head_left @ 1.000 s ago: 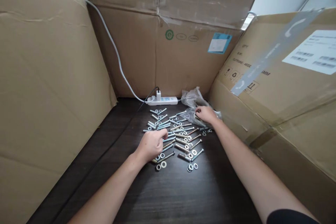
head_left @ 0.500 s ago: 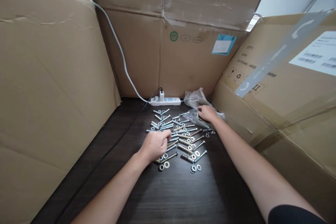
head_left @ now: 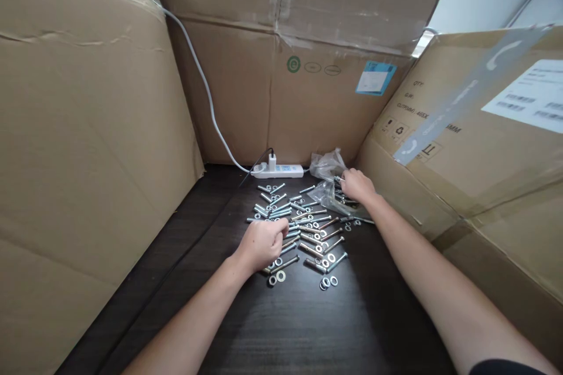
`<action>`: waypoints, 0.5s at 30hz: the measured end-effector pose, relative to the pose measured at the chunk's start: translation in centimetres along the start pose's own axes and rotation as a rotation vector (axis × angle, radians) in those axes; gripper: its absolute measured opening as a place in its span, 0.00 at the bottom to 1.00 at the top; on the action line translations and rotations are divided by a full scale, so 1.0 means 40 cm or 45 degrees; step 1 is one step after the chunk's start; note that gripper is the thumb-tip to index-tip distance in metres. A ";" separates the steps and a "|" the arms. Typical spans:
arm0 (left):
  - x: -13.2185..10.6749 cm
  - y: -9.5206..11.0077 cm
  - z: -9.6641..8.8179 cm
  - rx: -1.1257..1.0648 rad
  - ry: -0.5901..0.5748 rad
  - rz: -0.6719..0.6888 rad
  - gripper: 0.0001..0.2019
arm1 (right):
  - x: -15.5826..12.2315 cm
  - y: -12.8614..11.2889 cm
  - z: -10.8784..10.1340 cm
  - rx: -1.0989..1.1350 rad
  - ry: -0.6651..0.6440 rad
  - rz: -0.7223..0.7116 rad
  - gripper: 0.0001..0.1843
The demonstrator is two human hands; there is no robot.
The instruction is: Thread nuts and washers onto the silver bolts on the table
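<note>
A heap of metal bolts and washers lies spread on the dark wooden table. My left hand rests on the near left part of the heap, fingers curled over a few bolts; what they hold I cannot make out. My right hand reaches to the far right, its fingers closed on a crumpled clear plastic bag that holds more bolts.
Large cardboard boxes wall in the table: one on the left, one behind, one on the right. A white power strip with a plugged charger lies at the back, its white cable running up left.
My right hand has shifted a little to the right and further back on the plastic bag. My left hand stays curled on the bolts. The view has drifted slightly.
</note>
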State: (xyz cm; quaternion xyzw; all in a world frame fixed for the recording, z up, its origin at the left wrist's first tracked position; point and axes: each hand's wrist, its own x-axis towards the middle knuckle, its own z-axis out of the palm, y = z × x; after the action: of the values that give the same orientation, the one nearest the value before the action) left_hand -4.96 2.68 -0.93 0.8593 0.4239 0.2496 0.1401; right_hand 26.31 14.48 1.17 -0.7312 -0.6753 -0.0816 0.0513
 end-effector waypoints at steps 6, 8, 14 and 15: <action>-0.003 0.023 -0.003 0.004 0.009 0.028 0.11 | -0.154 -0.019 -0.058 0.111 0.036 0.039 0.14; -0.004 0.037 -0.002 -0.018 0.015 0.031 0.13 | -0.227 -0.062 -0.067 0.400 0.097 -0.093 0.13; -0.008 0.069 0.001 -0.066 -0.008 0.039 0.14 | -0.392 -0.202 -0.052 0.989 0.007 -0.388 0.12; -0.009 0.072 0.002 -0.079 -0.024 0.059 0.14 | -0.406 -0.214 -0.046 1.029 -0.019 -0.417 0.11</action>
State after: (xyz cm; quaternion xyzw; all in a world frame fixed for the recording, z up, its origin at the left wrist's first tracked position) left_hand -3.19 0.66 0.20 0.8665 0.3946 0.2575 0.1648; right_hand 16.47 -1.04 -0.37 -0.5363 -0.7603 0.1874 0.3150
